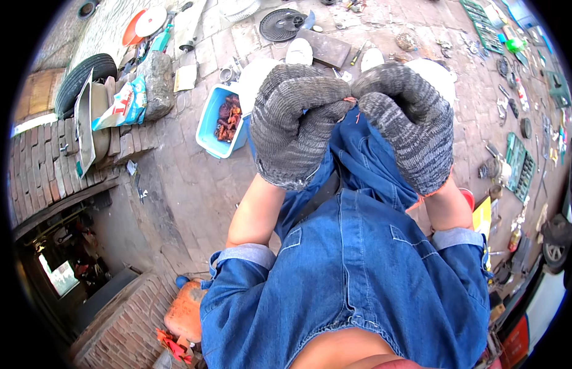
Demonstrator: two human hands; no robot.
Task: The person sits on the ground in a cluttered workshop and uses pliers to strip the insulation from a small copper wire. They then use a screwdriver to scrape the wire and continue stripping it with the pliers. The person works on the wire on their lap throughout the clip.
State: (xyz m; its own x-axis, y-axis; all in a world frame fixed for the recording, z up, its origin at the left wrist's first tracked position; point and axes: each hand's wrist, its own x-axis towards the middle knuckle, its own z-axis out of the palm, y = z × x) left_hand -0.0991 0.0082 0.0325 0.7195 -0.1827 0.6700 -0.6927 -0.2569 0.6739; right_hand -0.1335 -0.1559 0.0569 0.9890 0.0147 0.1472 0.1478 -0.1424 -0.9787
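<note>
Both hands wear grey knitted gloves and are closed, meeting above my lap. My left hand (301,123) pinches a small, thin reddish strand (350,99) at its fingertips. My right hand (406,120) curls in against it; whatever lies between its fingertips is too small and hidden to make out. Short reddish bits (358,117) hang just below. Beneath the hands are my blue denim trouser legs (353,154). A light-blue plastic basin (210,135) holding copper-coloured scrap (227,120) sits beside my left hand.
A dark metal block (329,46) lies between my shoes. To the left are a tyre (77,83), a bag (120,104), brick steps (52,166) and an orange container (184,310). Green socket cases (518,166) and scattered tools line the right, near a vehicle wheel (553,252).
</note>
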